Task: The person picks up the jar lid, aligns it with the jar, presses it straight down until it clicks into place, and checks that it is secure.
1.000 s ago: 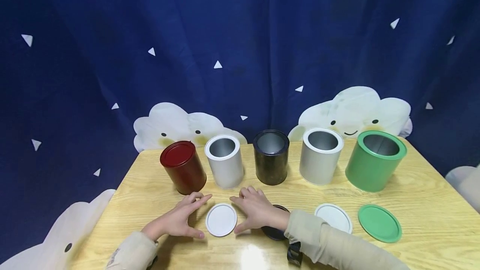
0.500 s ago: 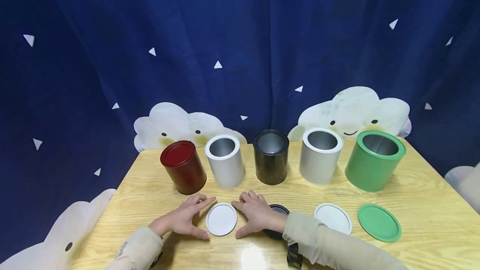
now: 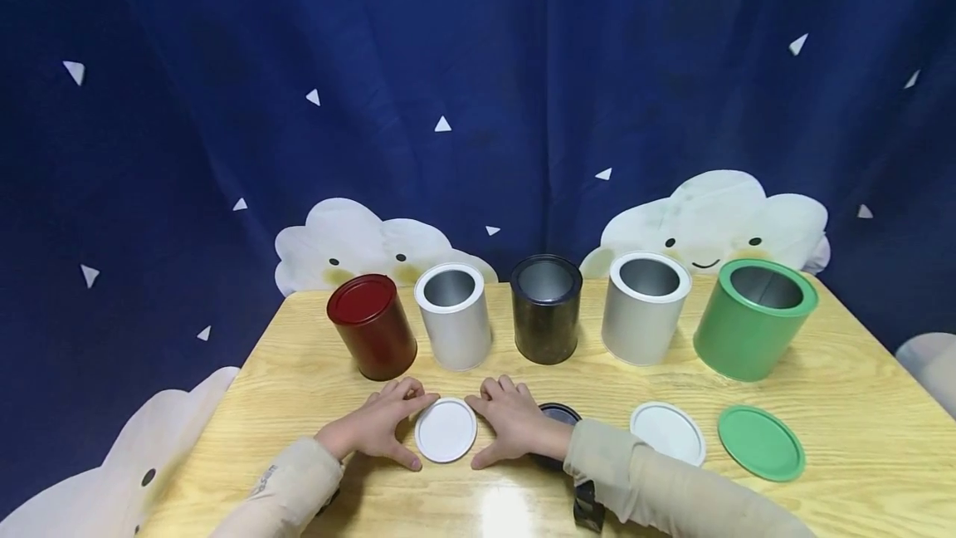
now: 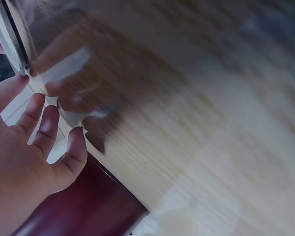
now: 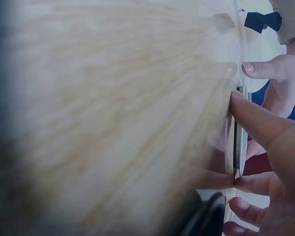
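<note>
A small white round lid (image 3: pixel 446 430) lies flat on the wooden table between the two hands. My left hand (image 3: pixel 381 426) is at its left side, fingers spread, the index fingertip at the lid's far edge and the thumb a little apart from it. My right hand (image 3: pixel 515 422) arches at the right side, its index finger and thumb reaching toward the edge. In the right wrist view the lid's edge (image 5: pixel 241 132) shows between that thumb and index finger; firm contact is hard to tell. A black lid (image 3: pixel 560 413) is partly hidden under the right wrist.
A dark red can (image 3: pixel 377 343) with its lid on stands back left. Beside it, in a row, are open-topped cans: a small white can (image 3: pixel 457 339), a black can (image 3: pixel 547 330), a larger white can (image 3: pixel 642 326) and a green can (image 3: pixel 747 335). A white lid (image 3: pixel 668 432) and a green lid (image 3: pixel 762 442) lie right.
My left hand has moved right, closer to the small white lid. The right hand has shifted only slightly. The whole head view has tilted a little; cans and lids stay in place.
</note>
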`<state>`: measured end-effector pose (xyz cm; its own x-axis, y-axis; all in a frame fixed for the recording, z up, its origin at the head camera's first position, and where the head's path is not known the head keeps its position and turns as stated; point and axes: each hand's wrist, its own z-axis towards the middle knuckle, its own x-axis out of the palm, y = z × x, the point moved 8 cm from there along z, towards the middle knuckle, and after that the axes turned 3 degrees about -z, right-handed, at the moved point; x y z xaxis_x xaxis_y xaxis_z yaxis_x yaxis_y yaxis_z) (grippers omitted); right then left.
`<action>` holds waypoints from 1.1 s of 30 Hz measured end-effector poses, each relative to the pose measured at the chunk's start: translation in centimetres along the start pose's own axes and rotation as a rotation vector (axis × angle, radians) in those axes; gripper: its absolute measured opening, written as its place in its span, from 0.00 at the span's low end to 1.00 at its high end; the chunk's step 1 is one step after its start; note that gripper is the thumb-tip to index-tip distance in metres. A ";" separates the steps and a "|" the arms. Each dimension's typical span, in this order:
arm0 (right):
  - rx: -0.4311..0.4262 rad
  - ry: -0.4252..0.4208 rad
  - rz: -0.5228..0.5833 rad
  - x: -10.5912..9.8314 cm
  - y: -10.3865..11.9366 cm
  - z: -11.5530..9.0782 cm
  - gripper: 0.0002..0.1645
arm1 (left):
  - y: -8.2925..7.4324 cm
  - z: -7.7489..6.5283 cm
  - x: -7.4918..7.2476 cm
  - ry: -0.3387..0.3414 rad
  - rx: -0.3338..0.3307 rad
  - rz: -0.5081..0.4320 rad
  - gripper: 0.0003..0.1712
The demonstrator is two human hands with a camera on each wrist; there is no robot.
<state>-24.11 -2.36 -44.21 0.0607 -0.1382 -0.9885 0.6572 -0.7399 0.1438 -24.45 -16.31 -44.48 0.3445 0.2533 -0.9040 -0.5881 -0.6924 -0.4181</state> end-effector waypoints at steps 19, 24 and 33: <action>0.003 0.019 0.005 0.3 0.1 0.5 0.50 | -0.3 0.8 -0.2 -0.062 0.044 0.114 0.44; -0.010 0.014 0.033 0.1 0.2 0.6 0.49 | -0.6 0.7 -0.6 -0.070 0.068 0.140 0.44; -0.021 0.010 0.114 0.1 0.3 0.4 0.48 | -0.7 0.7 -0.6 -0.061 0.098 0.098 0.44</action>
<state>-24.26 -2.85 -44.30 0.1433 -0.2145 -0.9662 0.6614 -0.7055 0.2547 -24.75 -15.56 -43.69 0.2385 0.2308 -0.9433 -0.6863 -0.6472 -0.3319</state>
